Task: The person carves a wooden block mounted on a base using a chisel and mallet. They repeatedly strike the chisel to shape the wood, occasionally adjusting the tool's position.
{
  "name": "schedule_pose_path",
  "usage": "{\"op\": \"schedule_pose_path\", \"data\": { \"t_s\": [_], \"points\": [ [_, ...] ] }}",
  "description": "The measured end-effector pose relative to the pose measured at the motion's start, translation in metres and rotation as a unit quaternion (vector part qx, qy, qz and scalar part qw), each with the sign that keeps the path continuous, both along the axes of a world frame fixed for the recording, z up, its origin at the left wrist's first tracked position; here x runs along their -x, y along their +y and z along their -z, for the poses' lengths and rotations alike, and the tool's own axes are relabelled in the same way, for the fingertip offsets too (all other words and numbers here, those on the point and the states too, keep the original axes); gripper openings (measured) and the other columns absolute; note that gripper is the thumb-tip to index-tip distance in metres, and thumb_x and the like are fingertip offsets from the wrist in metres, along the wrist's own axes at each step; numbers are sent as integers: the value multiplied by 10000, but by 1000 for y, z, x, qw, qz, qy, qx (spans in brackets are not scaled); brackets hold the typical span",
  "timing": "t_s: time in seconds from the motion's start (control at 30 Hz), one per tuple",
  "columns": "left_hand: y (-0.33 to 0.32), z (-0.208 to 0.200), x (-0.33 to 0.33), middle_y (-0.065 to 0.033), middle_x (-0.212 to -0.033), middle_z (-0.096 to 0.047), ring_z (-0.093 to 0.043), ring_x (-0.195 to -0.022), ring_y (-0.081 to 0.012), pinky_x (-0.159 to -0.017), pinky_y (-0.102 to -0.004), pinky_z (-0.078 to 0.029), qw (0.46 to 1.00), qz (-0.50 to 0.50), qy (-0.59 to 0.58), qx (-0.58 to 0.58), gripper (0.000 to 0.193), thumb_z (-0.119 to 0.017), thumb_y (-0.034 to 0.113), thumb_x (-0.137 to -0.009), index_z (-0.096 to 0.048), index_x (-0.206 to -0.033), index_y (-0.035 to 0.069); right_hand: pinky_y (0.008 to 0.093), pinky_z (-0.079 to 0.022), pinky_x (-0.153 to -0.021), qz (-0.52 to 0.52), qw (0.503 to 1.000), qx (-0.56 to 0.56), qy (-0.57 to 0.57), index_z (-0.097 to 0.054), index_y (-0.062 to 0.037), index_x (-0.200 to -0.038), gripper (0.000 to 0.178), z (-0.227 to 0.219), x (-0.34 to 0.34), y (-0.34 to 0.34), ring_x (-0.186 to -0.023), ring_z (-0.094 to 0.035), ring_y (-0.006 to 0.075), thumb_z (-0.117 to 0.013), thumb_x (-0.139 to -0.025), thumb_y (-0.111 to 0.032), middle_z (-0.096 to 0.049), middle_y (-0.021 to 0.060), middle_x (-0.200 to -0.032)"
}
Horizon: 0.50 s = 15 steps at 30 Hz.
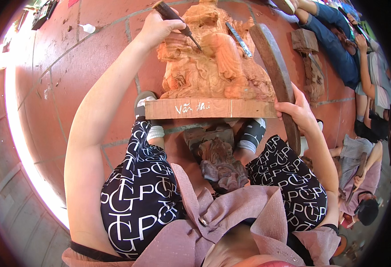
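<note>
An orange-brown wood carving (pixel 224 60) with folded drapery stands on a flat wooden base (pixel 253 108) in front of me. My left hand (pixel 154 31) is closed round a chisel (pixel 168 11) with a dark wooden handle. The chisel slants down to the right, its tip at the carved surface. At the carving's right side, my right hand (pixel 298 111) grips a long, curved wooden mallet (pixel 273 58), which points up and away from me. A second, flat metal chisel (pixel 238 39) lies on the carving, between the first chisel and the mallet.
A dark carved wood piece (pixel 222 164) sits between my legs. Wooden blocks (pixel 305 41) lie to the right on the red tiled floor (pixel 93 66). A small white bottle (pixel 88 28) lies at the far left. Other people (pixel 338 49) sit along the right side.
</note>
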State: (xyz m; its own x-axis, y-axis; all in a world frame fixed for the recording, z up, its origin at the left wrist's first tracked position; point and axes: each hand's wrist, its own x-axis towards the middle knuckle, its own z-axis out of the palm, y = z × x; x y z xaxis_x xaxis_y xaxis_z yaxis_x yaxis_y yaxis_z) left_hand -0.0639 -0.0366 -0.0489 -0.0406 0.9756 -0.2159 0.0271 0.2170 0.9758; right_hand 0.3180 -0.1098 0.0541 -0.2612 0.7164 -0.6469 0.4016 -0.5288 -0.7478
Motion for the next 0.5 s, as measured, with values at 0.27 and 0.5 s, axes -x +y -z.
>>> {"op": "schedule_pose_path", "data": {
  "t_s": [0.27, 0.5],
  "points": [
    [-5, -44, -39, -39, -814, -624, -618, -742, -132, -685, -306, -502, 942, 60, 227, -241, 295, -702, 34, -714, -567, -975, 48, 286, -482, -599, -13, 1000, -5, 4, -516, 9, -1156, 381, 4, -6, 0, -655, -576, 124, -658, -804, -25, -592, 61, -845],
    [-12, -48, 1, -15, -859, -643, -650, -794, -122, -723, -273, -532, 988, -45, 6, -150, 317, -759, 5, -738, -584, -993, 74, 277, -478, -583, -9, 1000, -4, 23, -497, 4, -1181, 429, 7, -8, 0, -635, -573, 127, -674, -792, -32, -588, 61, -850]
  ]
}}
